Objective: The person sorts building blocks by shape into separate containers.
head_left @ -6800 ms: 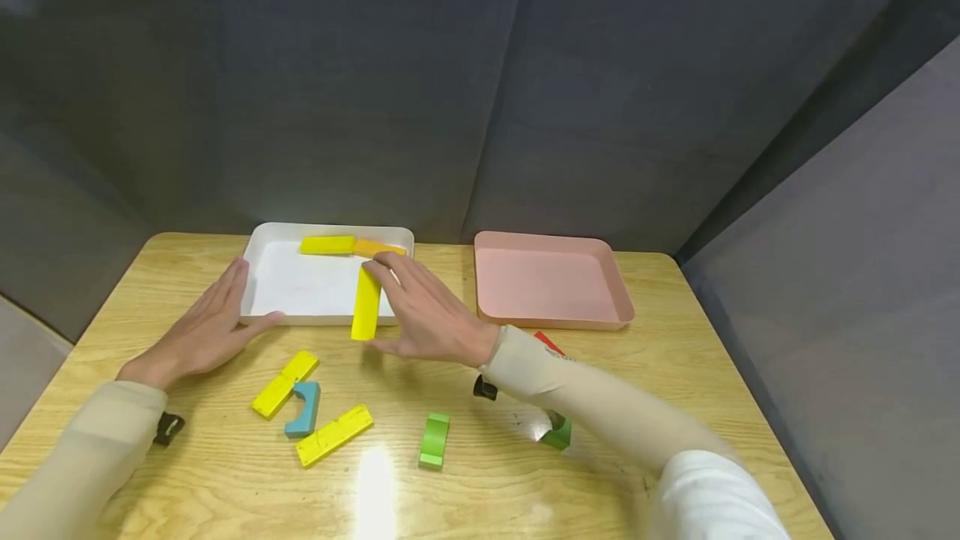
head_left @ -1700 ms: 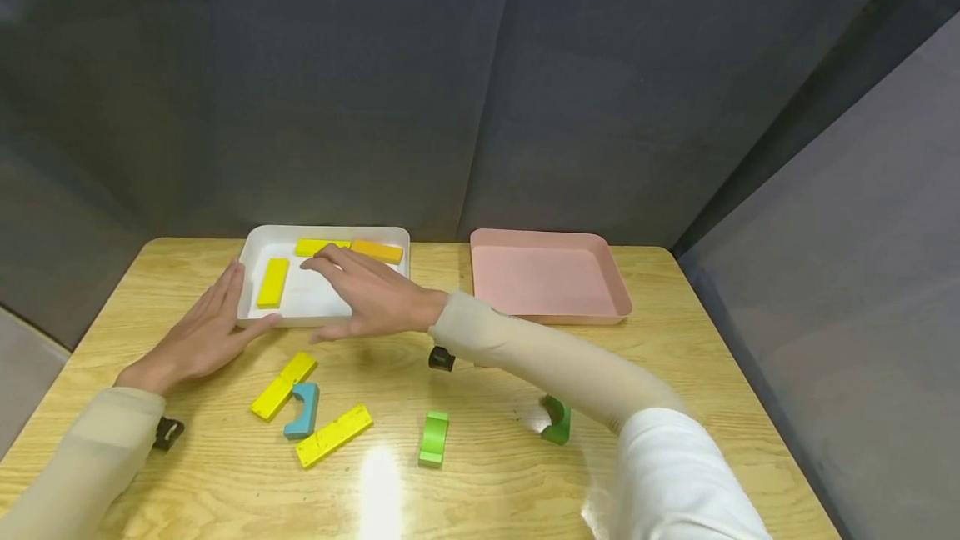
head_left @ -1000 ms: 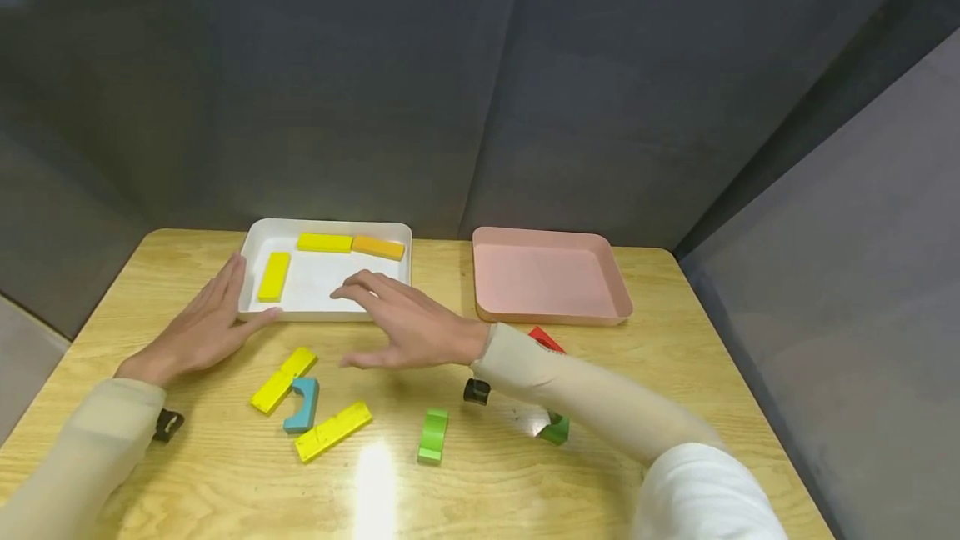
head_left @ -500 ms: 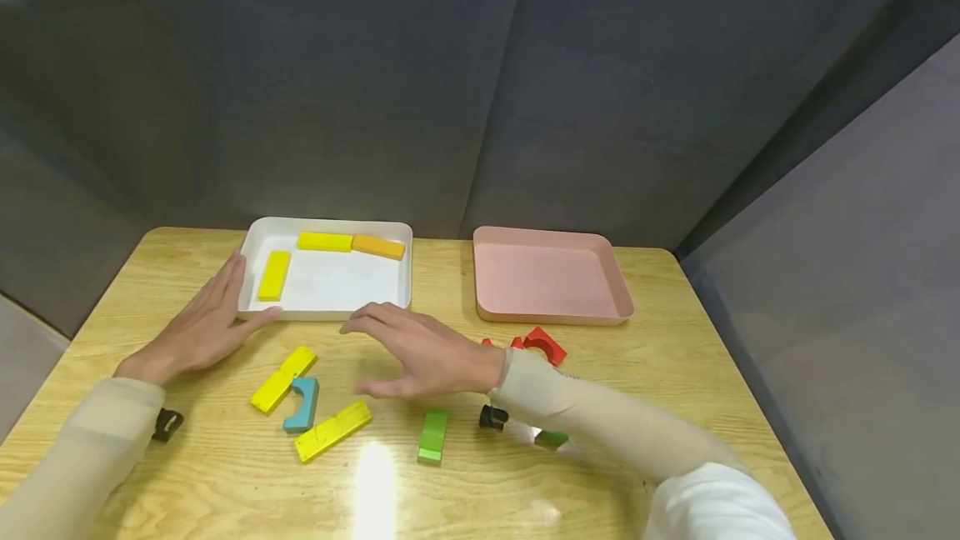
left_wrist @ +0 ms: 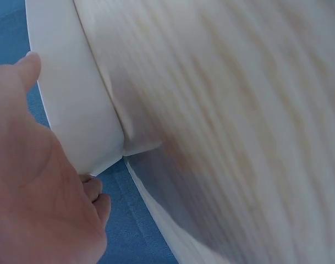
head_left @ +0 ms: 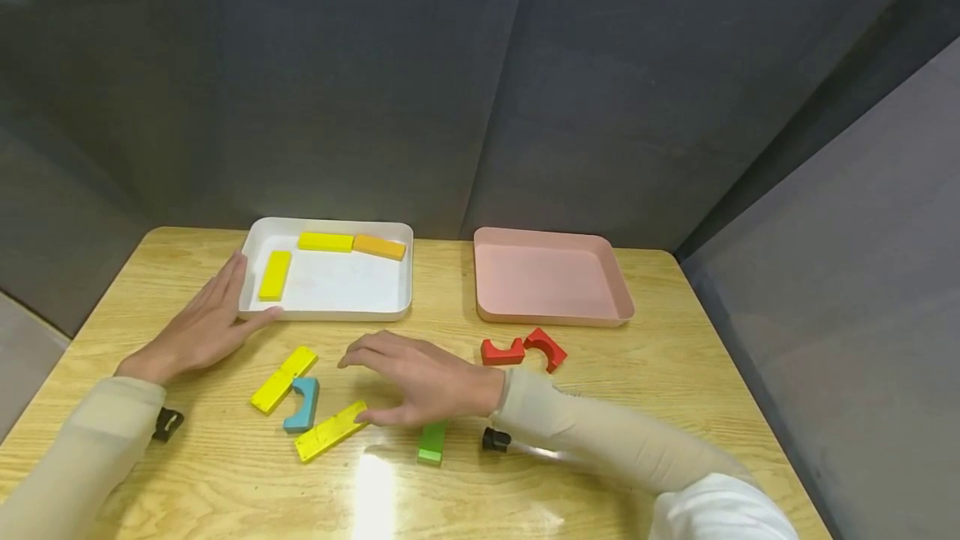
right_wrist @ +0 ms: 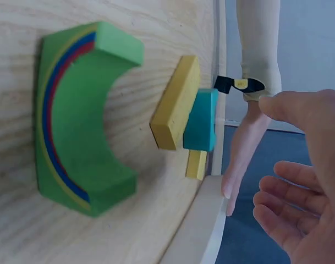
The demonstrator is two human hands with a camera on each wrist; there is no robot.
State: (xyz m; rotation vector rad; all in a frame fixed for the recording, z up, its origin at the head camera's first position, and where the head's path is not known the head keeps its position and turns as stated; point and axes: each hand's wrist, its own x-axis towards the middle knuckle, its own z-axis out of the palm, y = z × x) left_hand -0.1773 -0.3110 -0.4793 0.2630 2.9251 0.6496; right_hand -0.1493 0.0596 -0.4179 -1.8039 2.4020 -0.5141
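My left hand (head_left: 198,327) rests at the left front corner of the white tray (head_left: 330,316), fingers straight along its side and thumb at the front rim. Two yellow blocks (head_left: 274,276) and an orange block (head_left: 379,247) lie in the tray. My right hand (head_left: 423,377) holds nothing, its fingers loosely bent and apart above the table. Below its thumb is a long yellow block (head_left: 328,433), left of it a blue arch block (head_left: 302,404) and another long yellow block (head_left: 283,380). A green arch block (head_left: 431,444) is partly hidden under the hand; the right wrist view shows a striped green arch (right_wrist: 73,121).
The pink tray (head_left: 555,320) stands right of the white one. Two red arch blocks (head_left: 502,352) lie in front of it. Dark cloth (head_left: 375,82) hangs behind the table (head_left: 262,490). The right sleeve crosses the table's right side.
A yellow block that the right hand held now lies at the white tray's left side. The right hand has come back off the tray towards me. The left hand has stayed in place.
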